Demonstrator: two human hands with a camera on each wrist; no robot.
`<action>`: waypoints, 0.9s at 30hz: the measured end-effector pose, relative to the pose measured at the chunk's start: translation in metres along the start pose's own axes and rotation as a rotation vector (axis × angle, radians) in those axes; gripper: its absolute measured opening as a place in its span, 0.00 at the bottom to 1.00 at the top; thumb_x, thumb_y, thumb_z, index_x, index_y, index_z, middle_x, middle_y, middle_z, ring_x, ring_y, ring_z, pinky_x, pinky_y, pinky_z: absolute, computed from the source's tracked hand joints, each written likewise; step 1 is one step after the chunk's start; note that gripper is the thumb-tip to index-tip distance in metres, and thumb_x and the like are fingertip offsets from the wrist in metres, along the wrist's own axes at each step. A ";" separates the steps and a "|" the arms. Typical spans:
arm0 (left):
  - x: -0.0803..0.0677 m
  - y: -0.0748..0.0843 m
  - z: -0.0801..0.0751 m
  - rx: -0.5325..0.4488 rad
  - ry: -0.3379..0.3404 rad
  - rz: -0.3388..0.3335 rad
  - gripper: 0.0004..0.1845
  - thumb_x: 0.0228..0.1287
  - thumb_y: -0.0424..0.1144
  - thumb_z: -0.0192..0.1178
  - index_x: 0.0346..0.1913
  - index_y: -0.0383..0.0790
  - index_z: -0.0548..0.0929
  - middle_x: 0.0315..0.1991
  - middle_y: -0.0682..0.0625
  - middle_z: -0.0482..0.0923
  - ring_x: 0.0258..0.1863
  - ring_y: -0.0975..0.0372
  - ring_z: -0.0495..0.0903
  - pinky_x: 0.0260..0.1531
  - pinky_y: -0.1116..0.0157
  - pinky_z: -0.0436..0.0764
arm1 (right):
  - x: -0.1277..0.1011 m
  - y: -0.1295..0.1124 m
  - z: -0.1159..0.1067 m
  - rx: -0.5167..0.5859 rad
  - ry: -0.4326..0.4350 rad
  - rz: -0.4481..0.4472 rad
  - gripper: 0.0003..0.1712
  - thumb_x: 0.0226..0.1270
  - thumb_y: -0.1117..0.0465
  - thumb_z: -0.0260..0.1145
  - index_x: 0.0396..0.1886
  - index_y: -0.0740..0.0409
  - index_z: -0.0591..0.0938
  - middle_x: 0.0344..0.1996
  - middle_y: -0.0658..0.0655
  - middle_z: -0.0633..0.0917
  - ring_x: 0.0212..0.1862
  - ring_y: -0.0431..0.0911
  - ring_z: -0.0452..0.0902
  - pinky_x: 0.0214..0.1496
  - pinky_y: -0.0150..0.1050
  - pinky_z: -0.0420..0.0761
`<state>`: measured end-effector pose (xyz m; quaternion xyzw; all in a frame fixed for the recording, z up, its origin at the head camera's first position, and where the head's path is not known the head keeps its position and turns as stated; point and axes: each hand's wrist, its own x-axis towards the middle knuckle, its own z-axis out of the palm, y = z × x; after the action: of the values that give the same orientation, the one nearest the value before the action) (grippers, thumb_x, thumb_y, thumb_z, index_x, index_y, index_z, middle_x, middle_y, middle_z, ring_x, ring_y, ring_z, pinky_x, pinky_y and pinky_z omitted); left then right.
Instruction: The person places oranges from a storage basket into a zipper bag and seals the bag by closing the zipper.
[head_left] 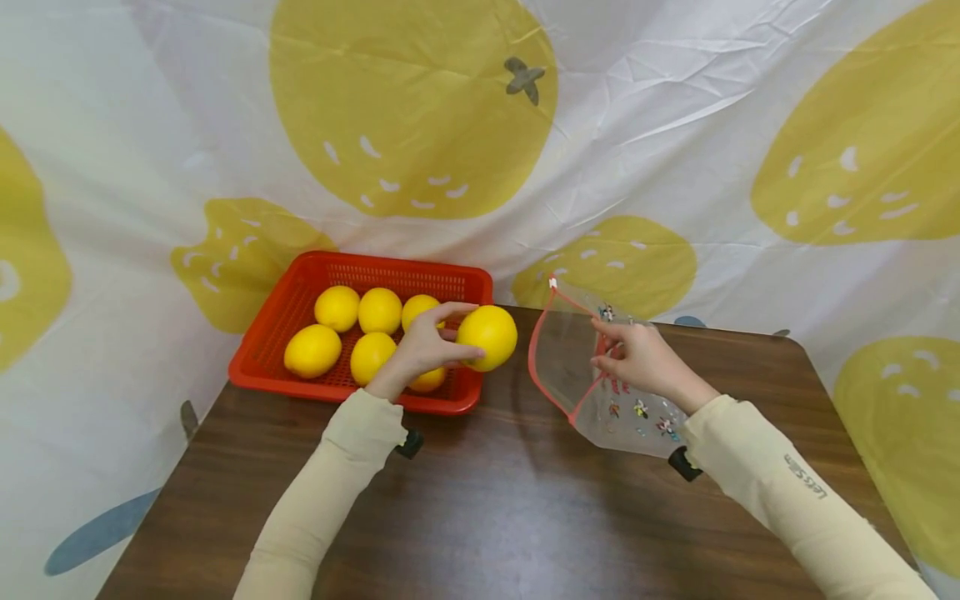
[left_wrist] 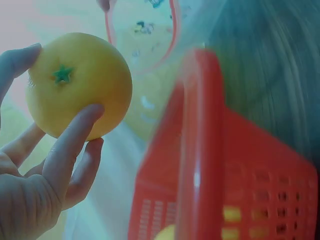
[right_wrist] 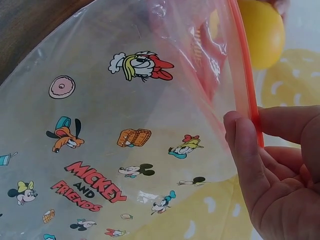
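Observation:
My left hand [head_left: 429,348] holds a round yellow fruit [head_left: 487,337] just past the right end of the red basket. A green star-shaped mark shows on the fruit [left_wrist: 80,85] in the left wrist view, with thumb and fingers spread around it. With thumb and fingertips my right hand [head_left: 641,360] pinches the red rim of a clear zip bag [head_left: 570,350]. The bag's mouth gapes toward the fruit. Cartoon figures and red lettering cover the bag [right_wrist: 100,150] in the right wrist view.
The red plastic basket [head_left: 251,375] stands at the back left of the brown wooden table [head_left: 480,517], with several yellow fruits [head_left: 312,351] inside. A white cloth printed with large yellow fruits [head_left: 412,100] hangs close behind the table.

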<state>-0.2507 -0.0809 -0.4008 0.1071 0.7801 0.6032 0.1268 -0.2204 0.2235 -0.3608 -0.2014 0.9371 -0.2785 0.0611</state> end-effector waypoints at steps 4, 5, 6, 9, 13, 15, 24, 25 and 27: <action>0.003 0.007 0.012 -0.010 -0.019 0.017 0.33 0.44 0.39 0.72 0.58 0.50 0.73 0.53 0.47 0.69 0.42 0.53 0.77 0.31 0.61 0.81 | 0.000 0.000 0.000 -0.008 0.006 -0.004 0.34 0.57 0.67 0.64 0.63 0.69 0.64 0.31 0.59 0.82 0.19 0.41 0.75 0.17 0.34 0.71; 0.003 0.008 0.016 -0.014 -0.025 0.022 0.33 0.44 0.39 0.72 0.57 0.50 0.73 0.53 0.47 0.70 0.42 0.53 0.78 0.31 0.62 0.81 | 0.000 0.000 0.000 -0.008 0.008 -0.005 0.34 0.57 0.67 0.64 0.63 0.69 0.65 0.31 0.59 0.82 0.19 0.41 0.75 0.17 0.34 0.71; 0.004 0.009 0.019 -0.023 -0.031 0.028 0.33 0.44 0.39 0.72 0.57 0.50 0.73 0.53 0.47 0.70 0.42 0.54 0.78 0.31 0.61 0.81 | 0.000 0.000 0.000 -0.011 0.011 -0.006 0.34 0.56 0.67 0.64 0.63 0.69 0.65 0.31 0.59 0.82 0.19 0.40 0.74 0.18 0.34 0.71; 0.007 0.013 0.030 -0.044 -0.050 0.050 0.33 0.44 0.38 0.72 0.57 0.49 0.74 0.54 0.47 0.71 0.41 0.55 0.79 0.32 0.58 0.81 | 0.001 0.000 0.001 -0.021 0.026 -0.011 0.32 0.55 0.67 0.65 0.61 0.70 0.67 0.31 0.60 0.82 0.20 0.40 0.75 0.19 0.34 0.73; 0.010 0.016 0.042 -0.032 -0.059 0.063 0.32 0.43 0.38 0.72 0.57 0.49 0.74 0.53 0.48 0.71 0.40 0.56 0.80 0.32 0.57 0.81 | 0.001 0.000 0.002 -0.030 0.046 -0.005 0.29 0.54 0.67 0.65 0.57 0.71 0.71 0.31 0.60 0.82 0.26 0.43 0.78 0.26 0.35 0.77; 0.012 0.018 0.047 -0.014 -0.062 0.071 0.33 0.43 0.39 0.72 0.57 0.49 0.74 0.54 0.48 0.72 0.40 0.56 0.80 0.30 0.58 0.81 | 0.001 0.000 0.002 -0.027 0.053 0.003 0.27 0.54 0.67 0.65 0.55 0.71 0.72 0.32 0.60 0.82 0.29 0.45 0.79 0.29 0.37 0.79; 0.019 0.021 0.061 0.028 -0.077 0.068 0.32 0.43 0.41 0.72 0.57 0.49 0.74 0.54 0.49 0.72 0.41 0.56 0.80 0.27 0.62 0.81 | -0.001 -0.001 0.002 0.007 0.073 0.016 0.22 0.54 0.67 0.66 0.49 0.70 0.74 0.32 0.61 0.82 0.30 0.47 0.80 0.31 0.39 0.80; 0.020 0.021 0.062 0.031 -0.078 0.068 0.32 0.43 0.41 0.72 0.57 0.49 0.75 0.54 0.49 0.72 0.40 0.56 0.80 0.27 0.62 0.81 | -0.001 -0.001 0.002 0.008 0.075 0.019 0.22 0.54 0.67 0.66 0.49 0.70 0.74 0.32 0.61 0.82 0.30 0.47 0.80 0.32 0.39 0.80; 0.022 0.021 0.064 0.041 -0.077 0.067 0.32 0.42 0.42 0.72 0.56 0.50 0.75 0.53 0.49 0.73 0.40 0.56 0.80 0.26 0.63 0.81 | -0.001 -0.002 0.002 0.011 0.078 0.024 0.22 0.54 0.67 0.66 0.49 0.70 0.73 0.32 0.62 0.82 0.31 0.48 0.80 0.32 0.40 0.80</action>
<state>-0.2504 -0.0104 -0.3977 0.1588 0.7827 0.5865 0.1346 -0.2183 0.2219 -0.3615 -0.1790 0.9396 -0.2903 0.0291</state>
